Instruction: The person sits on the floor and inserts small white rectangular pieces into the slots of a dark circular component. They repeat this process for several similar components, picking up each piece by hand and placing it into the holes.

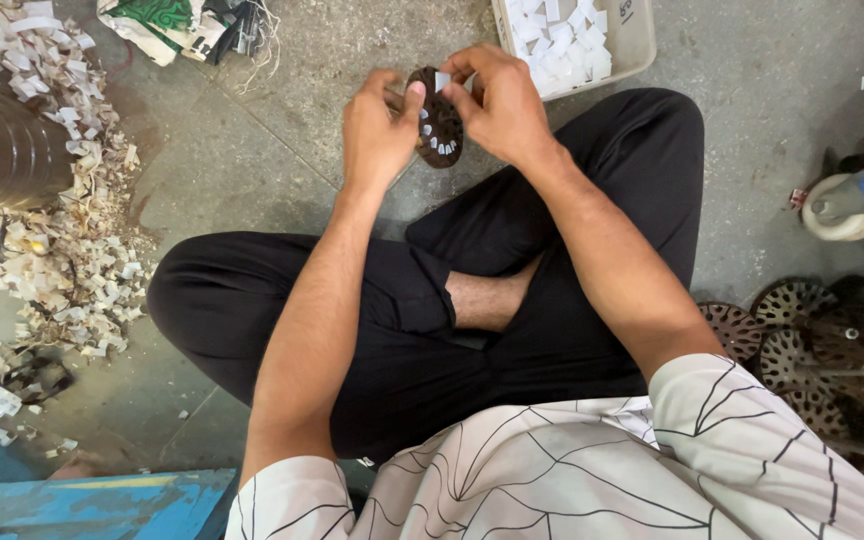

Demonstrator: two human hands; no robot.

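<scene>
Sitting posture: the person sat cross-legged on the concrete floor [252,150], in black trousers and a white shirt with thin dark lines, both forearms reaching forward over the knees.
Slotted disc: a dark round slotted disc [440,135] was held up on edge above the floor, between both hands and just ahead of the knees, with white slips showing in several of its slots.
Left hand: the left hand [377,130] held the disc's left edge, its grip pressed against the disc with the thumb on the face.
Right hand: the right hand [500,105] curled over the disc's upper right, thumb and forefinger pinching a small white paper slip [442,80] at the top rim.
Tray: a pale plastic tray [632,40] full of white paper slips lay on the floor just beyond the right hand.
Scraps: a heap of cream paper scraps [72,230] spread across the floor at far left, beside a dark ribbed cylinder [2,150].
Stacked discs: more brown slotted discs [802,340] lay piled at far right, near a pale caster wheel [837,210].
Blue board: a blue painted board [92,505] sat at the lower left corner.
</scene>
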